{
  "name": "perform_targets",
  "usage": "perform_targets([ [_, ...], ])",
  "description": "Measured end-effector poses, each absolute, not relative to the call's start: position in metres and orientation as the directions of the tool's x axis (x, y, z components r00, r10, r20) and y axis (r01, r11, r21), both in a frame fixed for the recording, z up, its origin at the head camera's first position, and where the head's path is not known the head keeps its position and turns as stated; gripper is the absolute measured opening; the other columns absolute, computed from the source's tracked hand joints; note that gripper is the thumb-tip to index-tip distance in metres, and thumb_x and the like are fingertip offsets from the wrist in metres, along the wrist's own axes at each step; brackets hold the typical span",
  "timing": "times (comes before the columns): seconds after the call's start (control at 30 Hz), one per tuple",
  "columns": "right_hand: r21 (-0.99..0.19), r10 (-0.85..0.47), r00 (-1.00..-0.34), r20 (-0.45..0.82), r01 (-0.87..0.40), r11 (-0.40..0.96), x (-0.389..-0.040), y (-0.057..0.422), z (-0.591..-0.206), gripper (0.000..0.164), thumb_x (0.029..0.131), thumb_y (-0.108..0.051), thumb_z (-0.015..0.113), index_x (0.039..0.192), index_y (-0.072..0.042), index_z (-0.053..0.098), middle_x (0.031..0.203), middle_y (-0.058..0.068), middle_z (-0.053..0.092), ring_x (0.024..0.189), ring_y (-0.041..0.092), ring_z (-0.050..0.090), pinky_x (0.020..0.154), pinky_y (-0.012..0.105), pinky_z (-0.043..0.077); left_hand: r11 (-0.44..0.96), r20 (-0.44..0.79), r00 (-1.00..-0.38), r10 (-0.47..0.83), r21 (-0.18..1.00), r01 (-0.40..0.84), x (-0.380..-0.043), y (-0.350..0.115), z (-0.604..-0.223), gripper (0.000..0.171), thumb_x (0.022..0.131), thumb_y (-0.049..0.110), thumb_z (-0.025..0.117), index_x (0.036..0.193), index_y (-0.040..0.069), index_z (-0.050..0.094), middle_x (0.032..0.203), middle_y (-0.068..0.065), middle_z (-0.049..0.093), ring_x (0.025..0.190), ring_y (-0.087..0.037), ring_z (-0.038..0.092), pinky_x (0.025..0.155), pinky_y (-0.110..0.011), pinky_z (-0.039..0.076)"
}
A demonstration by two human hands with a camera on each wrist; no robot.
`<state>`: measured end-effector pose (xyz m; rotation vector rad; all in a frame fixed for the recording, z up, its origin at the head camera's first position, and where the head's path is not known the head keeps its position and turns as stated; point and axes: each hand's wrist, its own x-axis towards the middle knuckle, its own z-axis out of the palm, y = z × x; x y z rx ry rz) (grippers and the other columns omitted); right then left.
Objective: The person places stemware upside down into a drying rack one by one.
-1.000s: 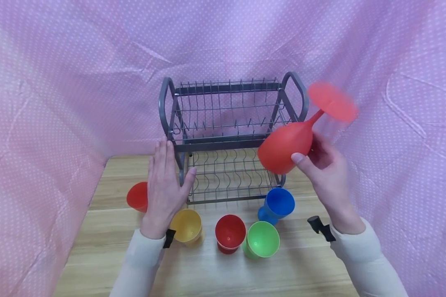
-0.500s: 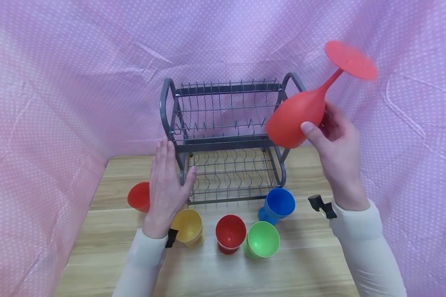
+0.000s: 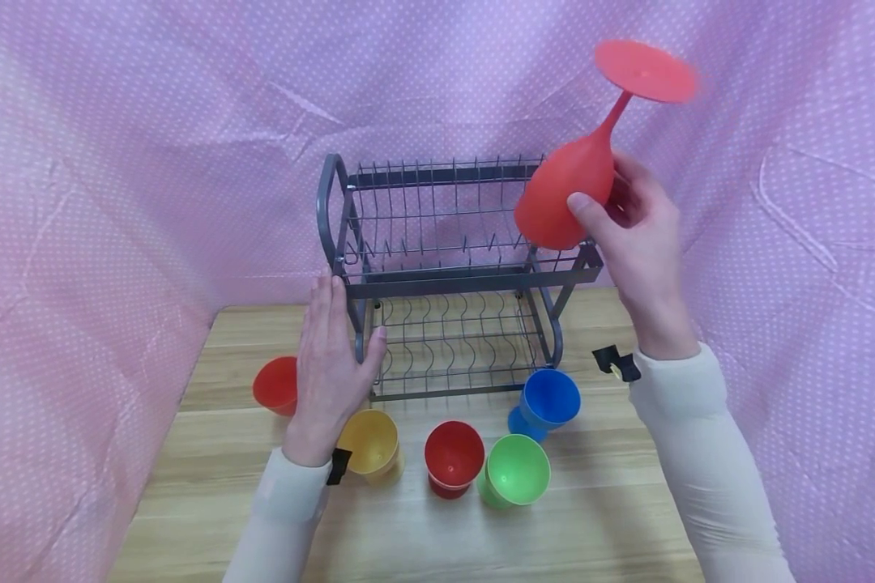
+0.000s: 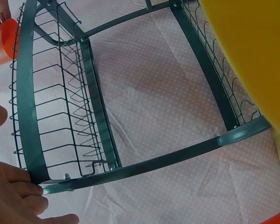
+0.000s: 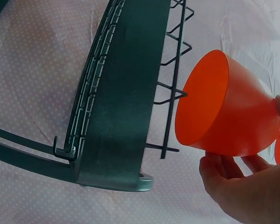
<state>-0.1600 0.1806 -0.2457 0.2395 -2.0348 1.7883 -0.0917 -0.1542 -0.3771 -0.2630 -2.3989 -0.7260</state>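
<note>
My right hand grips a red plastic goblet by its bowl. The goblet is tilted, mouth down and foot up, above the right end of the upper tier of a dark grey dish rack. In the right wrist view, the mouth of the goblet faces the wire prongs. My left hand lies with straight fingers against the rack's left front post. The left wrist view shows fingertips touching the corner of the rack's frame.
On the wooden table stand a yellow goblet, a dark red one, a green one and a blue one. Another red goblet is partly hidden behind my left hand. Pink dotted cloth hangs around.
My right hand has raised the red goblet from the rack's right front, then brought it left over the upper tier, tipping it more mouth-down. My left hand has stayed at the post.
</note>
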Motion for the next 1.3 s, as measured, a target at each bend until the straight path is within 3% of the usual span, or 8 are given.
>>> perform_targets([
  [0.53,-0.909,0.128,-0.902,0.413,-0.398,0.122,-0.206,0.178,-0.251,0.067,0.086,-0.023,0.082,0.148,-0.016,0.057,0.142,0.009,0.062,0.129,0.025,0.058,0.109,0.033,0.049,0.82,0.597,-0.803,0.01,0.454,0.348,-0.092,-0.154,-0.378,0.082,0.097,0.036,0.058,0.162,0.0,0.025,0.171,-0.015,0.019,0.158,-0.03,0.015,0.126,-0.051,0.018],
  [1.0,-0.912,0.044,-0.936,0.348,-0.328,0.248,-0.223,0.176,-0.255,0.069,0.091,-0.024,0.077,0.152,-0.009,0.049,0.147,0.012,0.058,0.133,0.025,0.057,0.112,0.032,0.046,0.822,0.605,-0.796,0.015,0.446,0.354,-0.093,-0.153,-0.377,0.082,0.098,0.037,0.058,0.162,-0.001,0.026,0.171,-0.016,0.02,0.158,-0.031,0.015,0.126,-0.049,0.019],
  [1.3,-0.892,-0.008,-0.956,0.293,-0.277,0.358,-0.229,0.176,-0.258,0.071,0.094,-0.026,0.075,0.155,-0.007,0.044,0.151,0.014,0.054,0.137,0.026,0.055,0.113,0.033,0.044,0.819,0.592,-0.806,0.009,0.458,0.346,-0.092,-0.154,-0.376,0.081,0.098,0.036,0.059,0.163,0.001,0.025,0.173,-0.009,0.014,0.159,-0.03,0.014,0.125,-0.054,0.021],
])
